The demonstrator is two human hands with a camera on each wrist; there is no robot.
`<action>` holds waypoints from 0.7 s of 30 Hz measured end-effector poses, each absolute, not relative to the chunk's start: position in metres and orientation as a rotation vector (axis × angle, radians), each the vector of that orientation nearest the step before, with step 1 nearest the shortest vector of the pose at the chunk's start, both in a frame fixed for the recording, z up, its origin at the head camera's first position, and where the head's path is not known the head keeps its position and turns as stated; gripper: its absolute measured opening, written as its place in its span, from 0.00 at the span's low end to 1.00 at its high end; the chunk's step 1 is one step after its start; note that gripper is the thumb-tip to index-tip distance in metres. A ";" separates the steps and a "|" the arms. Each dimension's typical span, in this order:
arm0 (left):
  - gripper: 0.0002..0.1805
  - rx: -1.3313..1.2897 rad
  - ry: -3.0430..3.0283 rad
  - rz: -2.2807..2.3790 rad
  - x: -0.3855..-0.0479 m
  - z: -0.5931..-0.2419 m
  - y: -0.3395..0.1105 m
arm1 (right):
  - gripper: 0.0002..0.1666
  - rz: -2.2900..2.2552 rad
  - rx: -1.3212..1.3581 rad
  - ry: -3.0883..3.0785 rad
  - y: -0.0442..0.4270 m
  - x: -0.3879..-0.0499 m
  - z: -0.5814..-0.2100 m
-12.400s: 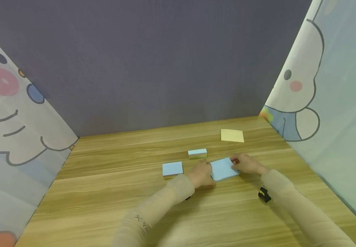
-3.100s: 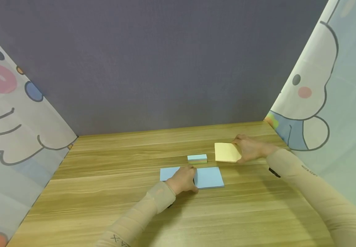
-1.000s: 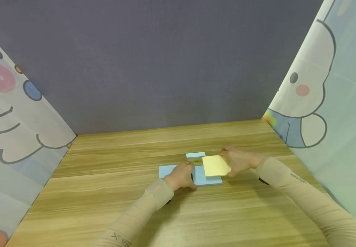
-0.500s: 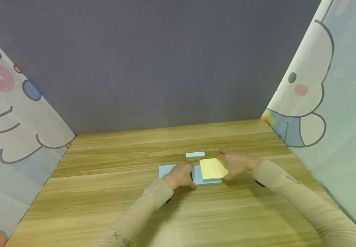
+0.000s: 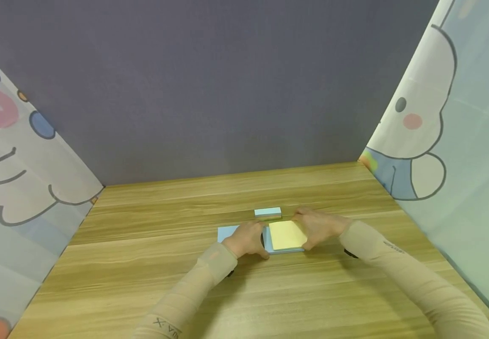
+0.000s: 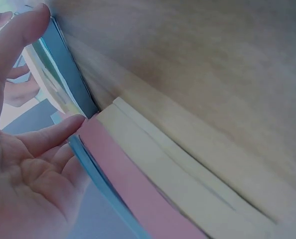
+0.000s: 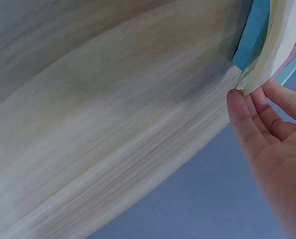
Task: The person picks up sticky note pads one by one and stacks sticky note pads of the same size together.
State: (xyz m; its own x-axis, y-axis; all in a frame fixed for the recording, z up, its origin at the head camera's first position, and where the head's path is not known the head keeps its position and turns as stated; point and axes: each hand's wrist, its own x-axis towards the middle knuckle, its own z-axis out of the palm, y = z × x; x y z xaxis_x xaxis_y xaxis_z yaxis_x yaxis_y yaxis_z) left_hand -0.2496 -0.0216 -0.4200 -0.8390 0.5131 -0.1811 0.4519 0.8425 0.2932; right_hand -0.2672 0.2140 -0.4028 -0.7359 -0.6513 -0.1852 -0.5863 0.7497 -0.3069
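My left hand (image 5: 247,238) spans the left end of a flat blue sticky note pad (image 5: 285,252), thumb at its near edge and a finger at its far edge. My right hand (image 5: 318,227) grips the right side of a yellow sticky note pad (image 5: 287,235), which lies over the blue one, covering most of it. In the right wrist view, the thumb and fingers pinch the yellow pad (image 7: 272,59) by its corner. Under and beside my left hand lies a thicker blue-topped sticky note stack (image 5: 226,232); the left wrist view shows its pink and cream layers (image 6: 138,174).
A small narrow block of notes (image 5: 268,213), pale blue on top, lies just behind the pads. All of it rests on a wood-grain table (image 5: 164,263). A grey panel (image 5: 227,94) stands at the back, with cartoon-printed sheets (image 5: 473,155) along both sides.
My right hand has brought the yellow pad from the back right leftward and nearer, onto the blue pad. Earlier, both hands brought the blue pad leftward beside the thicker stack; my left hand stays there.
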 end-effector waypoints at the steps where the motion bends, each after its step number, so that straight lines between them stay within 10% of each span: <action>1: 0.48 0.737 2.768 0.350 -0.250 -0.419 -0.022 | 0.48 -0.328 -0.961 2.666 0.213 -0.267 -0.403; 21: 0.48 0.756 2.781 0.326 -0.250 -0.420 -0.021 | 0.45 -0.353 -0.971 2.656 0.206 -0.269 -0.410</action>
State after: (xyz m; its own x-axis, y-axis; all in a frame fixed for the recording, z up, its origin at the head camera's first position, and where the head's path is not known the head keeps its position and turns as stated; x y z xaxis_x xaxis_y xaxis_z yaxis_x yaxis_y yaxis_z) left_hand -0.2501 -0.0205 -0.4201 -0.8371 0.5196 -0.1711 0.4659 0.8411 0.2748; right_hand -0.2692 0.2055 -0.4102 -0.7304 -0.6573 -0.1854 -0.5860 0.7426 -0.3243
